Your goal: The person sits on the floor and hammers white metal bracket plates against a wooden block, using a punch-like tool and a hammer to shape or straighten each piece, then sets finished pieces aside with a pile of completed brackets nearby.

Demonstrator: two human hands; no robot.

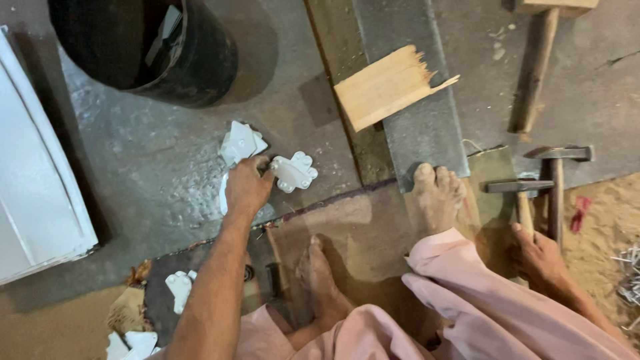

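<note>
My left hand [245, 189] rests on a small pile of white metal hinge plates [241, 143] on the grey floor, its fingers touching one butterfly-shaped white plate [294, 172]. My right hand [537, 256] grips the wooden handle of a hammer [523, 193] whose steel head lies on a brown board. A second hammer [557, 167] lies just beside it. My two bare feet [437, 197] stand between the hands, pink trousers below them.
A black bucket [200, 60] stands at the upper left, a white panel [33, 187] at the left edge. A broken piece of light wood [387, 87] lies on a grey plank. A wooden mallet [537, 67] lies at the upper right. More white plates [179, 288] lie near my arm.
</note>
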